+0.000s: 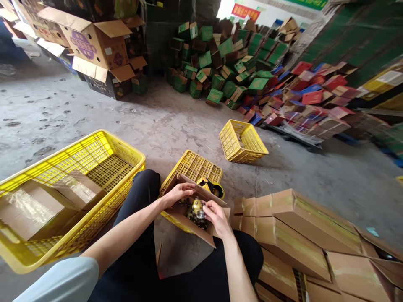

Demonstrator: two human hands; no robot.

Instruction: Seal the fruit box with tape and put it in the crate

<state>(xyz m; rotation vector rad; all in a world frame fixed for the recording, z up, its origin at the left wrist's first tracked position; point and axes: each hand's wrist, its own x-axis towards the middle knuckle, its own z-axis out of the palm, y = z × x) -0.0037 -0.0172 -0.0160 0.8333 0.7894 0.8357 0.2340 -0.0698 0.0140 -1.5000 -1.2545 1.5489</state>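
Note:
An open cardboard box [206, 238] rests on an upturned yellow crate [200, 163] between my knees. My right hand [218, 218] pinches a small yellow-and-dark figurine [198, 206] that looks wrapped in clear plastic, held over the box. More dark, shiny pieces lie beneath it, too blurred to name. My left hand [178, 195] reaches over the box's left side, its fingers stretched out and holding nothing that I can see. Just behind the box lies a yellow-and-black ring-shaped tool [214, 188], perhaps a tape dispenser.
A large yellow crate [126, 184] at left holds taped cartons [31, 207]. Closed cartons [299, 226] are stacked at right. Ahead stands a smaller yellow crate [242, 142]. Green boxes [225, 71] and red-and-blue boxes [311, 96] are heaped behind; large open cartons [94, 44] stand back left.

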